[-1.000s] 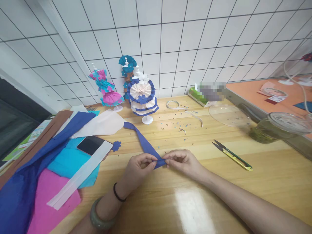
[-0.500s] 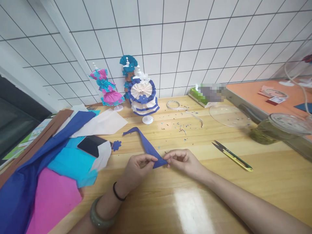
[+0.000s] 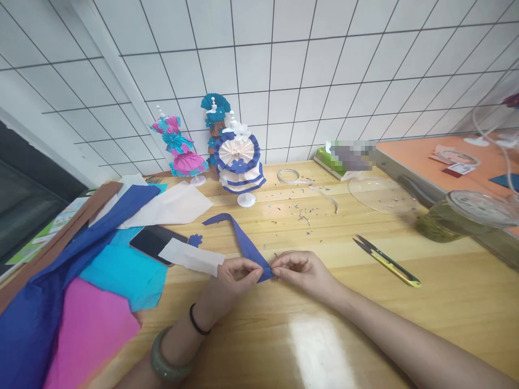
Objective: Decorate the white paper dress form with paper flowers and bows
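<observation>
My left hand (image 3: 239,275) and my right hand (image 3: 302,270) pinch the near end of a blue crepe paper strip (image 3: 247,240) between thumbs and fingertips, close together. The strip tapers and curls away over the wooden table toward the back. Against the back of my left hand lies a white paper piece (image 3: 192,255), partly over a dark phone (image 3: 156,242). A small blue paper flower (image 3: 195,240) rests just behind the phone. Yellow-handled thread snips (image 3: 387,261) lie to the right of my right hand, blades pointing away.
Three small dress forms stand at the back: a blue-and-white one (image 3: 238,156), a pink-and-teal one (image 3: 178,146) and a teal-and-brown one (image 3: 214,116). Blue (image 3: 77,254), pink (image 3: 91,329) and turquoise paper (image 3: 125,273) covers the left. A tape roll (image 3: 288,175), paper scraps and a lidded jar (image 3: 450,216) are rightward.
The white paper piece has flattened out and now extends right to my left hand. My hands have barely moved, still pinching the blue strip's end.
</observation>
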The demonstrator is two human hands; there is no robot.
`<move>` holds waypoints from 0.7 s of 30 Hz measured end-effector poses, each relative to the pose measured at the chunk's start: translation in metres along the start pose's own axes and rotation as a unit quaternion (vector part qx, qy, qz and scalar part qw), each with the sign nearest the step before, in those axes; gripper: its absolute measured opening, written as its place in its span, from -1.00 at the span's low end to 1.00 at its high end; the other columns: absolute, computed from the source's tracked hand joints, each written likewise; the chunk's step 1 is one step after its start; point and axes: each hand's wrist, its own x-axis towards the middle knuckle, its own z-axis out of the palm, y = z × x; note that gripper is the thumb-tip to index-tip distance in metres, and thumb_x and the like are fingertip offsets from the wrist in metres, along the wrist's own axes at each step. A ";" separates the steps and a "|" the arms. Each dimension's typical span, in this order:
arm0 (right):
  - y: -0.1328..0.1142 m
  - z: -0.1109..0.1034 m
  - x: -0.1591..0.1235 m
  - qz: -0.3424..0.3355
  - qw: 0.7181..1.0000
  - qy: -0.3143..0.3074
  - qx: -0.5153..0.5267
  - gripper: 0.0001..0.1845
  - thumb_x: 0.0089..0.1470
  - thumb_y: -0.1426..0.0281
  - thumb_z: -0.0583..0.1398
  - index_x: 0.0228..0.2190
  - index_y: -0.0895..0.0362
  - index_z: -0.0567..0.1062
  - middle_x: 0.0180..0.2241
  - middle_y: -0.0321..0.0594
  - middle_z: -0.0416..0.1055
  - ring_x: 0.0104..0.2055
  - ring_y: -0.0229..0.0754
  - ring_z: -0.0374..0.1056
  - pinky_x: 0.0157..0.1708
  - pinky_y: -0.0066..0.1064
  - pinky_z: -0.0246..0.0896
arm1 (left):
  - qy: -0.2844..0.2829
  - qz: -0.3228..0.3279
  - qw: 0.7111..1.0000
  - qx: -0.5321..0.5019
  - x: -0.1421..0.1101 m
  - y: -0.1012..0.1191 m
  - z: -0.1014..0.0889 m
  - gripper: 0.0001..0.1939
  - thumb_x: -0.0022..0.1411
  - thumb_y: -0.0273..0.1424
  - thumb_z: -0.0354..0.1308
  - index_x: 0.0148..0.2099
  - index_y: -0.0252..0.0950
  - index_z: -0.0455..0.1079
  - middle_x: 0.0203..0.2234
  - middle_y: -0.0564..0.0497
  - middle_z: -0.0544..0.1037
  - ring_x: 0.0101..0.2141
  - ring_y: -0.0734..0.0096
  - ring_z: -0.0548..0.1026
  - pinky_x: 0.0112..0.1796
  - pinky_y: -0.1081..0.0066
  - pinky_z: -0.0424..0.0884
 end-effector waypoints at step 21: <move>-0.004 0.001 -0.004 -0.199 0.945 0.015 -0.260 -0.78 0.03 0.40 0.18 -0.22 0.09 0.47 -0.33 -0.15 0.49 -0.30 -0.21 0.39 -0.27 -0.36 0.31 | 0.004 0.177 0.968 0.178 0.001 -0.003 0.005 -0.86 0.11 -0.49 0.08 -0.38 -0.29 0.47 -0.47 -0.02 0.53 -0.38 0.39 0.43 -0.29 0.38 0.32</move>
